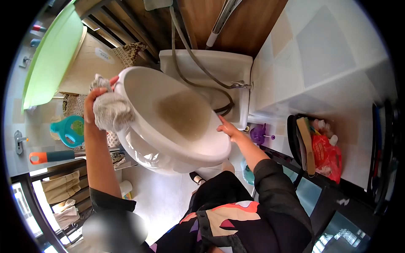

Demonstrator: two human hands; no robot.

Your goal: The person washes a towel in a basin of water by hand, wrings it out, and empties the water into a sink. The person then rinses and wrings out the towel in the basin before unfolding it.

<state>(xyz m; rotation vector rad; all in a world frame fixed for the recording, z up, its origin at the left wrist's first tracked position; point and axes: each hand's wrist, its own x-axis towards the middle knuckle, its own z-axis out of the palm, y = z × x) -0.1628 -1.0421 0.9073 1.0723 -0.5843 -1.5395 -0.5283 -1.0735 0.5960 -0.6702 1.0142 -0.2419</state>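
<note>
A white oval wash basin [145, 158] is held tilted in front of me, with some cloudy brownish water [183, 114] in it. My left hand [93, 103] grips its left rim and holds a damp grey-beige rag [113, 111] there, which hangs over the basin's edge. On the right rim rests my right hand [228, 127], thumb and a finger over the edge; its other fingers are hidden beneath. Just behind the basin is a white sink [206, 63].
A grey hose [196, 63] runs into the sink near the tap [240, 84]. At left are a green tub [55, 55], a teal plastic item [67, 130] and an orange-tipped handle [55, 157]. A purple watering can [258, 134] and red bag [327, 156] are at right.
</note>
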